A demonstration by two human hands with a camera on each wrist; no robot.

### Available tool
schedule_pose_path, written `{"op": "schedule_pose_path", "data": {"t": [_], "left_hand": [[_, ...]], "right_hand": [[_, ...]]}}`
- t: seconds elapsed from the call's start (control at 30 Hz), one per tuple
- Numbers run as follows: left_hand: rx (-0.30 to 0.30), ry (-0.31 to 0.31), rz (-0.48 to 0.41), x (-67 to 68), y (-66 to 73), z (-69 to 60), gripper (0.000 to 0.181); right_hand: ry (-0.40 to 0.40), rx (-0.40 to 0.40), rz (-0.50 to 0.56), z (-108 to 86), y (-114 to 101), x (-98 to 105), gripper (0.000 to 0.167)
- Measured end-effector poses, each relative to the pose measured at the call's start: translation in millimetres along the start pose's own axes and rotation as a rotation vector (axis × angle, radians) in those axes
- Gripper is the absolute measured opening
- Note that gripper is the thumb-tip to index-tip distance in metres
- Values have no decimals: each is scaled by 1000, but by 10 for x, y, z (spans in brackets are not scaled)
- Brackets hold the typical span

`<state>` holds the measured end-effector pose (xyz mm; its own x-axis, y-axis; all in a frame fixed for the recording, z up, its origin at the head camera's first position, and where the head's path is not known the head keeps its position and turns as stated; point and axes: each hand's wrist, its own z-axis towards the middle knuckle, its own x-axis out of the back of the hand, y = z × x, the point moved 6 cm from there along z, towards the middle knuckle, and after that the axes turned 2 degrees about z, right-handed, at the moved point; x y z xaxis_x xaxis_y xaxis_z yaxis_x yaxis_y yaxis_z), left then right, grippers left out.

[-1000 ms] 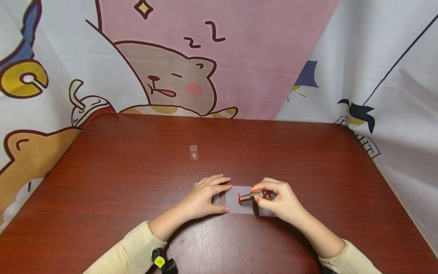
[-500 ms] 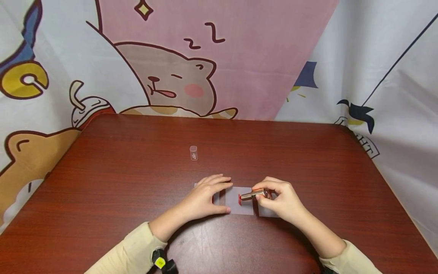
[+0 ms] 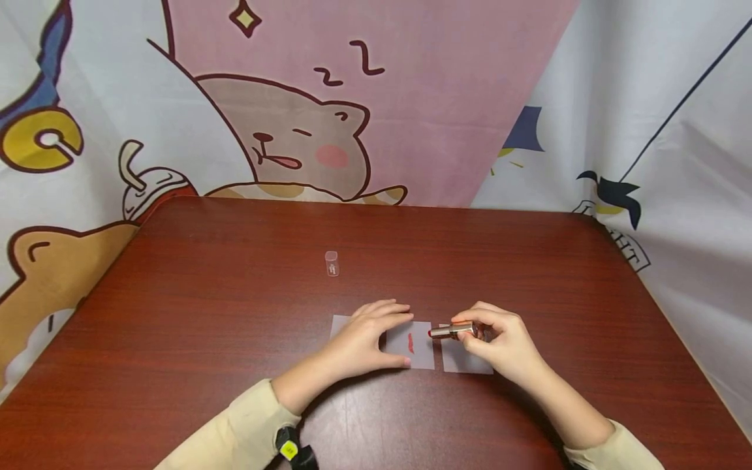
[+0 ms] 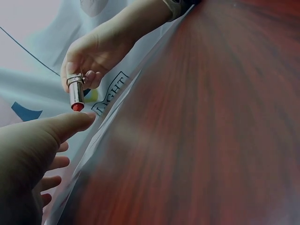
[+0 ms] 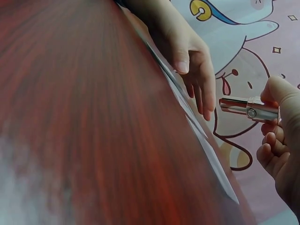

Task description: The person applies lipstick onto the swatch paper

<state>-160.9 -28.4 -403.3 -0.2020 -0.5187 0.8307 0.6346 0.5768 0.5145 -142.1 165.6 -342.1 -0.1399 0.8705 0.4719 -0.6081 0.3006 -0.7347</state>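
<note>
From the head we looked down on the table (image 3: 376,281); from both wrists, closely across it, sharing the lipstick (image 4: 76,93).

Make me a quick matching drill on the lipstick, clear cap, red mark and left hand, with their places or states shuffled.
Things:
1. Lipstick
2. Clear cap
3. Red mark
4. Left hand

Places or states:
A. On the table, beyond both hands
B. Thumb and fingers apart
C. Held in the right hand
D. On a sheet of paper

Pairs: 1-C, 2-A, 3-D, 4-B

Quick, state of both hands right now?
Left hand: open, holding nothing.
Right hand: closed, holding the lipstick, red tip exposed.
</note>
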Motion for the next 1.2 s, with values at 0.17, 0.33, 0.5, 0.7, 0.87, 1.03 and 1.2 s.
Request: {"op": "schedule_pose_path", "data": {"t": [0.17, 0.33, 0.5, 0.7, 0.87, 1.03, 1.2], "left_hand": [[-8, 3, 19, -59, 68, 69, 70], [-3, 13, 37, -119, 137, 135, 71], [-1, 11, 61, -170, 199, 196, 72], [5, 0, 87, -235, 258, 260, 72], [8, -19, 93, -285, 295, 304, 72], [3, -27, 100, -317, 317, 335, 71], [0, -29, 120, -349, 334, 366, 70]], "right_hand": [[21, -6, 0, -54, 41, 86, 26], [45, -22, 4, -111, 82, 171, 28], [59, -19, -8, -163, 111, 237, 30], [77, -18, -25, -196, 117, 288, 30], [89, -15, -37, -220, 119, 332, 30], [104, -33, -56, -261, 160, 387, 30], [120, -40, -58, -337, 345, 436, 33]]}}
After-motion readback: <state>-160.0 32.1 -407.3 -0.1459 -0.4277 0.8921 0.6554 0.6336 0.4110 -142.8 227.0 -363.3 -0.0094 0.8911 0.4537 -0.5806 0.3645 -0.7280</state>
